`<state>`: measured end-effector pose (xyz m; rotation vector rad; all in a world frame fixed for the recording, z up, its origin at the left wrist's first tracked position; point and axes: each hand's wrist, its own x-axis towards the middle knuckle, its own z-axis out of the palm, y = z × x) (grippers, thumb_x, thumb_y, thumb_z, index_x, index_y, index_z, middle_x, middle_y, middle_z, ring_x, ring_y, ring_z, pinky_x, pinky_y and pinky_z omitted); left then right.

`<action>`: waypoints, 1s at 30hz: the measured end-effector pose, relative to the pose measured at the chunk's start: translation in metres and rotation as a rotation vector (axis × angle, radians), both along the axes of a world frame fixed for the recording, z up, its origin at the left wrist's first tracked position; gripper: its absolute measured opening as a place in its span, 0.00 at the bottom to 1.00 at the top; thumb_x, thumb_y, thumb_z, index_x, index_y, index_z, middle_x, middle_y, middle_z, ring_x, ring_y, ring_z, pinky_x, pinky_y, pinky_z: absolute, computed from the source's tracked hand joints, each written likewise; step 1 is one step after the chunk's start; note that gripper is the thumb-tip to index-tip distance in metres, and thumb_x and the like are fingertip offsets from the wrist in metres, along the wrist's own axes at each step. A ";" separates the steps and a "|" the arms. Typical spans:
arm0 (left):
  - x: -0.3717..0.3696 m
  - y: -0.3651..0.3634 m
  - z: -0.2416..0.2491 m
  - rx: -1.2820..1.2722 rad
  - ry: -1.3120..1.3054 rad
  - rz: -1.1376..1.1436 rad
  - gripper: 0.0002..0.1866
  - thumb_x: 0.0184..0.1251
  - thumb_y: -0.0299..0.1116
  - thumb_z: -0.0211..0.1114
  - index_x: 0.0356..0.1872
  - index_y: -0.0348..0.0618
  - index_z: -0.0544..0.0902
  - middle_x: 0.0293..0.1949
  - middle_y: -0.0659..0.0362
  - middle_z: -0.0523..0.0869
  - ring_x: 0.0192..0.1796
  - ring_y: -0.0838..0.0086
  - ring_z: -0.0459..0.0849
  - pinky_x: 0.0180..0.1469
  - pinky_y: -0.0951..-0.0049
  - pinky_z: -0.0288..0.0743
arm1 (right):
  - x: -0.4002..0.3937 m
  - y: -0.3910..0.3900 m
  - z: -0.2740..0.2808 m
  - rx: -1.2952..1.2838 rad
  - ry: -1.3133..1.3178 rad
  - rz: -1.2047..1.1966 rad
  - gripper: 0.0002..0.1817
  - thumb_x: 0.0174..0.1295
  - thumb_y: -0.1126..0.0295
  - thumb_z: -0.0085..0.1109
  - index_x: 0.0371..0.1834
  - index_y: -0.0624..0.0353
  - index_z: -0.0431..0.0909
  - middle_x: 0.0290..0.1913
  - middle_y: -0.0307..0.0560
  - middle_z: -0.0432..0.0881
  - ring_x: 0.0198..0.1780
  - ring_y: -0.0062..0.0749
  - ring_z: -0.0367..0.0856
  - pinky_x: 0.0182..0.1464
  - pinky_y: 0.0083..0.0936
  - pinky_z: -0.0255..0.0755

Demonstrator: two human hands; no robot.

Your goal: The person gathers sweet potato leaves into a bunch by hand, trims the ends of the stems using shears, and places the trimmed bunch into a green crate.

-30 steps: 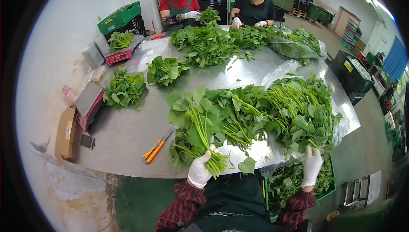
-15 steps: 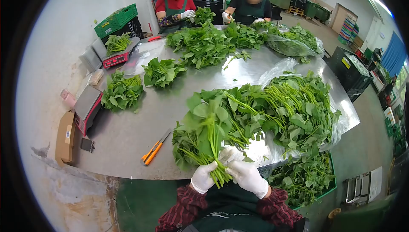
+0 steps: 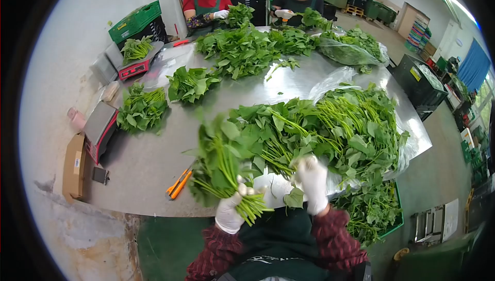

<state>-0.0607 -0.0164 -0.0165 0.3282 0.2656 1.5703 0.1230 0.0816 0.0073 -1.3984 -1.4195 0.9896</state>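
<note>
Gloved in white, my left hand point(image 3: 230, 213) is closed around the stems of a bunch of leafy greens point(image 3: 221, 162), whose leaves lean up and away over the table. My right hand point(image 3: 312, 183), also gloved, is at the near edge of a large pile of leafy stems point(image 3: 350, 131). Its fingers look bent but are smeared by motion, so what they hold, if anything, is unclear. A single loose leaf point(image 3: 294, 197) shows just left of that hand, by the table edge. An orange utility knife point(image 3: 179, 184) lies left of the bunch.
On the metal table point(image 3: 149, 178) are separate bunches point(image 3: 142, 108), a red scale point(image 3: 100, 131) and a second scale point(image 3: 136, 68) bearing greens. A green crate point(image 3: 394, 219) of greens stands below at right. Two co-workers handle greens across the table.
My left hand has moved left with the bunch. My right hand has left the stems and moved up and right to the pile. A co-worker opposite now has greens before them.
</note>
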 end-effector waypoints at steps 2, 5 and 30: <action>-0.017 0.000 0.005 0.079 0.050 0.072 0.22 0.64 0.29 0.59 0.60 0.49 0.69 0.33 0.69 0.74 0.43 0.78 0.77 0.68 0.50 0.58 | 0.012 0.048 -0.007 0.139 -0.042 -0.071 0.15 0.59 0.73 0.58 0.48 0.67 0.73 0.32 0.51 0.81 0.18 0.25 0.76 0.25 0.22 0.70; -0.034 0.000 0.009 0.159 0.022 0.123 0.25 0.65 0.31 0.59 0.62 0.48 0.65 0.34 0.68 0.71 0.39 0.79 0.72 0.58 0.65 0.67 | 0.020 0.105 -0.041 0.332 -0.452 -0.127 0.30 0.49 0.66 0.68 0.53 0.68 0.69 0.32 0.59 0.79 0.32 0.50 0.78 0.37 0.34 0.73; -0.069 -0.018 0.012 -0.073 0.225 0.471 0.18 0.63 0.27 0.61 0.53 0.43 0.68 0.32 0.63 0.75 0.38 0.74 0.74 0.52 0.66 0.69 | -0.073 0.004 -0.054 -0.237 -0.572 0.617 0.18 0.61 0.55 0.53 0.31 0.61 0.80 0.20 0.46 0.82 0.22 0.33 0.81 0.29 0.28 0.73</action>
